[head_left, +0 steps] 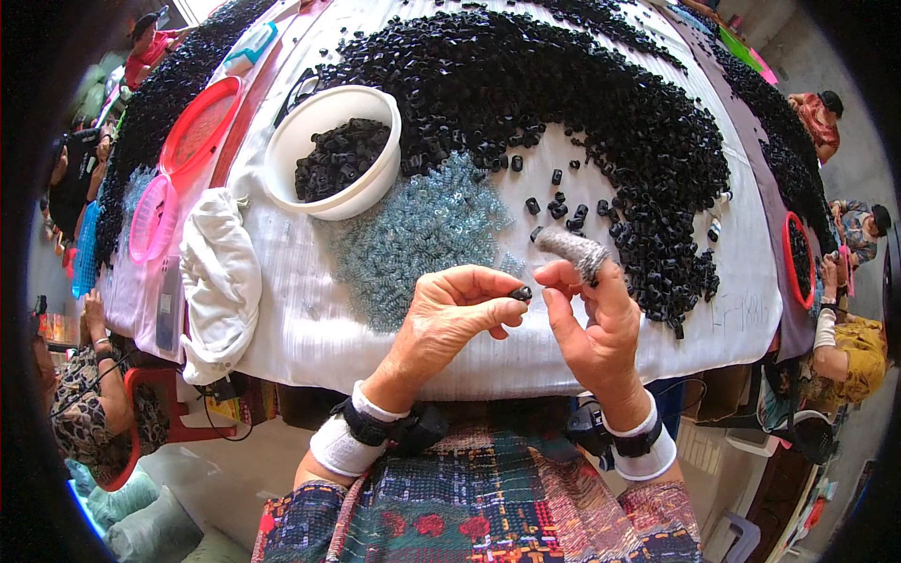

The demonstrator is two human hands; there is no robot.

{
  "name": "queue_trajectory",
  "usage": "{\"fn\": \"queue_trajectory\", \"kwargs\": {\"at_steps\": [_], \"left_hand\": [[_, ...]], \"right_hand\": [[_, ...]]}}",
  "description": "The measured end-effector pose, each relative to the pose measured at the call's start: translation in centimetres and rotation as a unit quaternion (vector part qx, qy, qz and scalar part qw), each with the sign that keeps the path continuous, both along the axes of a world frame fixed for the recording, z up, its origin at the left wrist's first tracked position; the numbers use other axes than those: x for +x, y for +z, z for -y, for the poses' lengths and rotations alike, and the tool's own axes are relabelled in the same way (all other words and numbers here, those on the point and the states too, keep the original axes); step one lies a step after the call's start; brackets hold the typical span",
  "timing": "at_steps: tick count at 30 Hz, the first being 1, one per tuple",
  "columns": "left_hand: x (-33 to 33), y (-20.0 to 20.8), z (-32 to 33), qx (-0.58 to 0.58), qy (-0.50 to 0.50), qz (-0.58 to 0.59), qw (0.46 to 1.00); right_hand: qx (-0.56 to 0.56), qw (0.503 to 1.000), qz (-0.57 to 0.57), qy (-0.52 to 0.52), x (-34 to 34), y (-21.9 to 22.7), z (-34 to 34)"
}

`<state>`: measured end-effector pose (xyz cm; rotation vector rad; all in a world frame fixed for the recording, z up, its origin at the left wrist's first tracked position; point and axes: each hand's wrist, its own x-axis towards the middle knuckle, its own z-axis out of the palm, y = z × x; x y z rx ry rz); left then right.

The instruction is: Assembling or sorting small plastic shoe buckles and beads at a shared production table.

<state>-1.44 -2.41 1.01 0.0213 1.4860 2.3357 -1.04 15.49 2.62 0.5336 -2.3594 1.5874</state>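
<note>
Small black cylindrical piece (520,294) sits pinched between the thumb and forefinger of the left hand (441,310), above the near part of the white cloth-covered table (544,361). Just to its right, the right hand (605,319) holds thumb and grey-wrapped forefinger apart. Beyond the hands lie pale-blue translucent small pieces (427,239); farther left, a round white plastic bowl (380,183) holds black pieces.

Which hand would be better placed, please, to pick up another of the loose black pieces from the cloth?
Probably the right hand: it appears empty, and its grey finger wrap lies close, in this view, to loose black pieces. The left hand pinches a small black piece.
</note>
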Motion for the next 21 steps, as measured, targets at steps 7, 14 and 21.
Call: {"fn": "queue_trajectory", "kwargs": {"at_steps": [7, 14, 21], "left_hand": [[-0.2, -0.8, -0.1, 0.044, -0.008, 0.004, 0.999], [-0.1, -1.0, 0.6, 0.056, -0.011, 0.042, 0.998], [-0.4, -1.0, 1.0, 0.069, -0.014, 0.053, 0.996]], "right_hand": [[0.088, 0.992, -0.088, 0.036, 0.2, 0.3, 0.2], [0.184, 0.979, -0.053, -0.073, -3.8, 0.8, -2.8], [0.377, 0.918, -0.120, -0.035, -7.7, -0.9, -2.1]]}}
